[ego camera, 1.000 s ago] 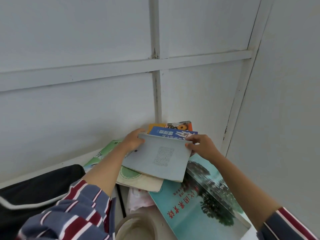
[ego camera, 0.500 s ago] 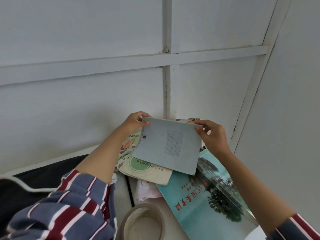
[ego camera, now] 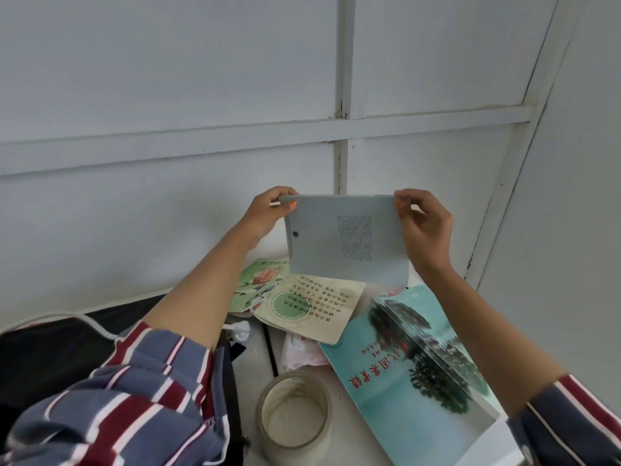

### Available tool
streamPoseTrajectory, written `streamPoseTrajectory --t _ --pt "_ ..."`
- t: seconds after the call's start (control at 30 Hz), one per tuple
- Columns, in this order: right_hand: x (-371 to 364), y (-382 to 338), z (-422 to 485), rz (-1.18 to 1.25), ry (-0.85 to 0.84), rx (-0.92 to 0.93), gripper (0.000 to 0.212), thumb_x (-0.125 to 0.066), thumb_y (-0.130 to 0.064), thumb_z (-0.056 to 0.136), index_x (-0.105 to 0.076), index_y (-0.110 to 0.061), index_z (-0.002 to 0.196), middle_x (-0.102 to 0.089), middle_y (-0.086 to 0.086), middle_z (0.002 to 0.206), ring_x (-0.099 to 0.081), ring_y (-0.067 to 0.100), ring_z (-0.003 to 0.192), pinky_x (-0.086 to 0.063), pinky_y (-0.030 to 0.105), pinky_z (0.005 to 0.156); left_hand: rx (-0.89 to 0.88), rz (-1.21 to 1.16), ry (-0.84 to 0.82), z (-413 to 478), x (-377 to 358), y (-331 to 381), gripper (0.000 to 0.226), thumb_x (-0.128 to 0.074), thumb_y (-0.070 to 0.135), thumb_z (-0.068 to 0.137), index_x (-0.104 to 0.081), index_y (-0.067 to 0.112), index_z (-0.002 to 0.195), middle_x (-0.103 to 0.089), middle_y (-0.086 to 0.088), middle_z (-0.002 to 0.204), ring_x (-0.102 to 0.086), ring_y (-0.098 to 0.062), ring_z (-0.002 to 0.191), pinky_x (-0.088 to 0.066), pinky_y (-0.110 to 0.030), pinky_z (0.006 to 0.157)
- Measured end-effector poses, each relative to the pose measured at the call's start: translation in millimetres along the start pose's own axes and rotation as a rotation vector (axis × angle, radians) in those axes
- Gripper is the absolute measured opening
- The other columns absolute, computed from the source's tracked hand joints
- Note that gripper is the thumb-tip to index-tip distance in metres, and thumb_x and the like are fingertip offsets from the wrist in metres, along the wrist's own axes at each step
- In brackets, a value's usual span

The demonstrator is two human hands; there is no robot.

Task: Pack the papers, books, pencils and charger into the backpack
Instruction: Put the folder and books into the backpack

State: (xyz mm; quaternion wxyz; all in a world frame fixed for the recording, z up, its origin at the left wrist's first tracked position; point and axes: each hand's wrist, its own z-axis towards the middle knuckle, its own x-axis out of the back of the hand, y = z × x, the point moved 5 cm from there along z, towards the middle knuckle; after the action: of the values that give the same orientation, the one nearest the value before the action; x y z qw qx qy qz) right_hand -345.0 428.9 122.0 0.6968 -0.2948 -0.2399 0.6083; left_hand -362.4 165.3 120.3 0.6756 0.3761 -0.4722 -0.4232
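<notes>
Pinching top corners of the grey book [ego camera: 346,243], left hand [ego camera: 265,213] and right hand [ego camera: 426,227] hold it upright.

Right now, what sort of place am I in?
Likely a study desk tucked into a room corner: books strewn on a white table, a grey book held up, a black backpack at the left, and white panelled walls meeting just behind.

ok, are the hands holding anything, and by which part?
Yes: the pale blue book, held upright. The left hand pinches its top left corner, the right hand its top right corner.
</notes>
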Motion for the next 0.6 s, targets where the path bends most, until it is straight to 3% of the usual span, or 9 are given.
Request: streamPoseTrajectory --t 0.17,0.23,0.37,0.43,0.6 --pt "1.8 -36.4 11.1 0.087 0.074 0.067 0.028 -0.053 -0.001 0.091 -0.060 -0.028 0.087 -0.062 -0.027 0.076 -0.055 -0.006 0.073 -0.044 0.011 0.064 -0.060 -0.104 0.037 -13.2 9.9 25.4 0.017 -0.054 0.008 0.093 -0.056 0.019 0.105 -0.057 -0.001 0.101 -0.053 -0.010 0.090 -0.043 -0.013 0.070" --pt "3.0 -43.6 15.1 0.105 0.113 0.068 0.027 -0.054 -0.001 0.090 -0.060 -0.028 0.086 -0.062 -0.024 0.075 -0.055 -0.007 0.073 -0.043 0.010 0.063 -0.069 -0.163 0.053 -18.7 12.6 33.4 0.023 -0.054 0.008 0.093 -0.054 0.021 0.112 -0.058 -0.006 0.102 -0.056 -0.016 0.092 -0.046 -0.020 0.077" --pt "7.8 -57.2 23.5 0.138 0.185 0.070 0.025 -0.054 -0.001 0.088 -0.058 -0.026 0.084 -0.058 -0.009 0.079 -0.054 -0.006 0.070 -0.041 0.012 0.060 -0.050 -0.194 0.077 -31.2 17.4 48.6 0.053 -0.057 0.014 0.092 -0.031 0.026 0.138 -0.059 -0.005 0.096 -0.060 -0.011 0.087 -0.050 -0.016 0.069" --pt "13.3 -60.5 29.6 0.195 0.249 0.033 0.024 -0.053 -0.001 0.088 -0.058 -0.024 0.082 -0.058 -0.006 0.080 -0.053 -0.006 0.067 -0.041 0.012 0.059 -0.063 -0.163 0.056 -37.4 19.0 53.3 0.060 -0.058 0.015 0.091 -0.025 0.029 0.139 -0.061 -0.006 0.096 -0.060 -0.011 0.087 -0.049 -0.019 0.071" --pt "18.5 -48.1 37.5 0.302 0.289 -0.241 0.024 -0.055 -0.006 0.090 -0.059 -0.028 0.080 -0.060 -0.003 0.077 -0.051 0.004 0.064 -0.041 0.020 0.061 -0.139 -0.157 -0.033 -55.0 17.6 69.5 0.049 -0.054 0.010 0.093 -0.029 0.034 0.128 -0.058 -0.018 0.110 -0.060 -0.014 0.083 -0.049 -0.014 0.063"
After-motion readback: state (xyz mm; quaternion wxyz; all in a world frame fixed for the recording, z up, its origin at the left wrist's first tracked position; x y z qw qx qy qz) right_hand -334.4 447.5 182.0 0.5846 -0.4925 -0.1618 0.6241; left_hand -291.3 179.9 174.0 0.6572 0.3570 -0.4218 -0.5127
